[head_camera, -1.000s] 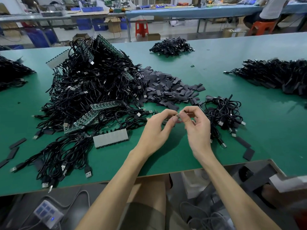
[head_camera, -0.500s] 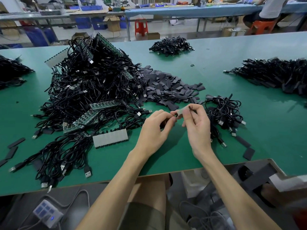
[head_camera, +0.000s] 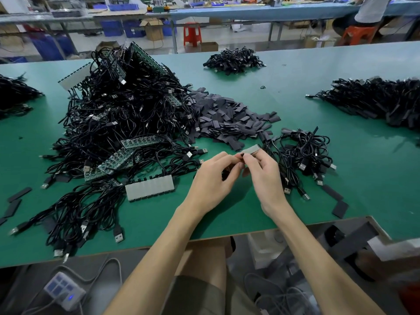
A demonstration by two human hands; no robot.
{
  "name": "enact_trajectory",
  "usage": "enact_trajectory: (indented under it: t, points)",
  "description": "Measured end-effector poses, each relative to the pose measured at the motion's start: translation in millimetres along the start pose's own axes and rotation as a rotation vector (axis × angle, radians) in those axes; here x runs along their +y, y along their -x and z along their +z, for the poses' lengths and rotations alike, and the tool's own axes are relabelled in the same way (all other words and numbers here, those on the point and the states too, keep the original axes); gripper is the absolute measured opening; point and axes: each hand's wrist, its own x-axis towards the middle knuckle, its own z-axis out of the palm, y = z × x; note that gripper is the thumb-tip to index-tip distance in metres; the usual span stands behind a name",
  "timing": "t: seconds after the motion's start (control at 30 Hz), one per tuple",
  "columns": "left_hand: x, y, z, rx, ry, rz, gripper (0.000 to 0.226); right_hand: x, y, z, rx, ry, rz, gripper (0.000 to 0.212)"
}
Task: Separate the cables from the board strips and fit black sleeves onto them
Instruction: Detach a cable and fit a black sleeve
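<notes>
At the left of the frame the big cable heap [head_camera: 118, 114] sat on the green table [head_camera: 363, 169]. Green board strips [head_camera: 141, 142] were caught in its near slope, and a pale grey strip [head_camera: 148, 187] lay flat at its foot. Just right of the heap, near the centre, lay the sleeve pile [head_camera: 227, 119] of flat black sleeves.

Below that pile the two hands met. The left hand [head_camera: 211, 180] had its fingers curled, thumb and forefinger pinching the near end of a small board piece [head_camera: 251, 149]. Something dark showed under those fingers, but whether it was cable or sleeve could not be told. The right hand [head_camera: 261, 171] pinched the same piece from the other side.

A second before, the piece had been almost hidden between the fingertips. Half a second before, its pale tip had begun to show. Now it stood well out above the right hand's fingers, tilted up toward the right. By my judgement it was one unit freed from a strip and being turned ready for sleeving. No sleeve was yet seen on it. It looked pale grey, flat, short and rectangular, and was held clear of the table.

Right of the hands lay a small cable cluster [head_camera: 304, 153], and at the right edge a long dark pile [head_camera: 375, 103].
</notes>
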Motion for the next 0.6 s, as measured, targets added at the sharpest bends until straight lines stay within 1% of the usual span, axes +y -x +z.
enact_trajectory:
  t: [0.23,0.33,0.4,0.47,0.53,0.6]
  points:
    - [2,1,1,0.017,-0.028,-0.021,0.015,2,-1,-2,0.0,0.012,0.029,0.023]
    - [4,1,1,0.064,-0.076,-0.038,0.023,2,-1,-2,0.019,0.01,0.03,0.023]
    - [6,1,1,0.126,-0.059,-0.102,0.026,1,-1,-2,0.023,-0.025,0.038,0.023]
    - [4,0,0,0.189,0.044,-0.221,0.023,-1,-1,-2,0.018,-0.087,0.05,0.023]
    - [-2,-1,0,0.262,0.098,-0.307,0.017,-2,-1,-3,0.035,-0.104,0.069,0.021]
    - [-9,-2,-1,0.293,0.029,-0.333,0.01,-1,-1,-4,0.05,-0.095,0.085,0.021]
